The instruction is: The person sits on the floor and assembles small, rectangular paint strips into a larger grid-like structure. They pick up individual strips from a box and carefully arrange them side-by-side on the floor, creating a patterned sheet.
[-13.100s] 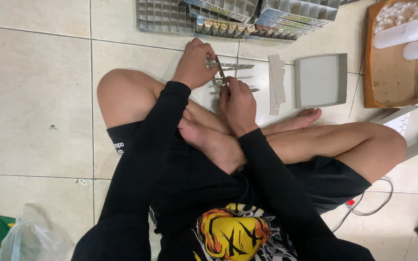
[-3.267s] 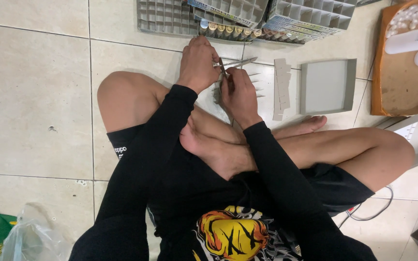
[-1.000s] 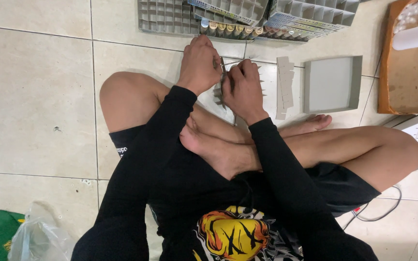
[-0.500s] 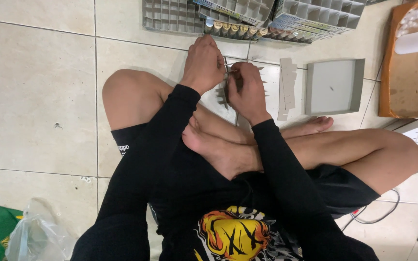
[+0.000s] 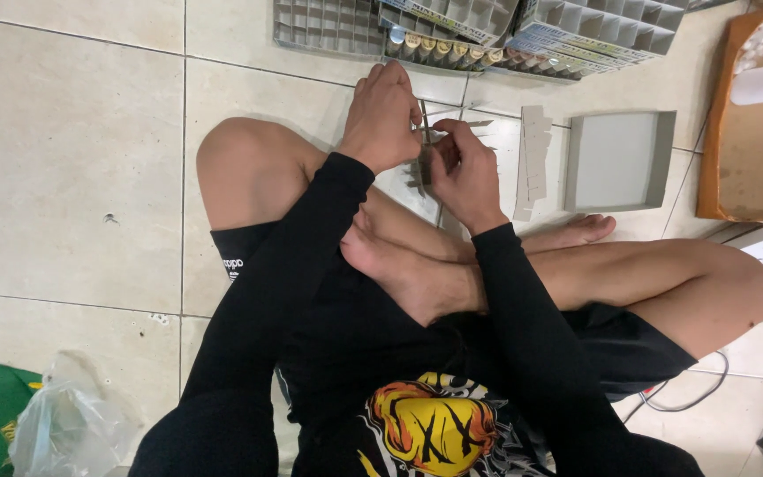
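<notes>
Setting: pale tiled floor [image 5: 72, 168]; a person sits cross-legged on it, seen from above, in long black sleeves.
Left hand [image 5: 383, 115]: curled, fingers closed on the upper end of a set of slotted grey cardboard divider strips [image 5: 423, 150] held upright between both hands.
Right hand [image 5: 463, 172]: thumb and fingertips pinched on the same strips from the other side; both hands touch across the piece.
Position of the strips: in the air just above the floor, ahead of the crossed ankles; mostly hidden by the fingers, so how many strips are interlocked cannot be told.
Loose stock: a short stack of flat grey cardboard strips [image 5: 535, 163] on the floor just beside the right hand.
Tray: shallow square grey cardboard tray [image 5: 618, 161], lying flat, beyond the strip stack.
Finished grids: several grey cardboard cell grids [image 5: 328, 25], stacked and leaning at the top edge; one row holds small round capped items.
Far right: open brown cardboard box [image 5: 735, 168] with white rounded objects.
Lower left: crumpled clear plastic bag [image 5: 68, 424] on a green item.
Risk (judgement): thin card may bend or tear at a slot if forced in at an angle; the half-joined piece could slip apart, since the grip covers only its upper part.
</notes>
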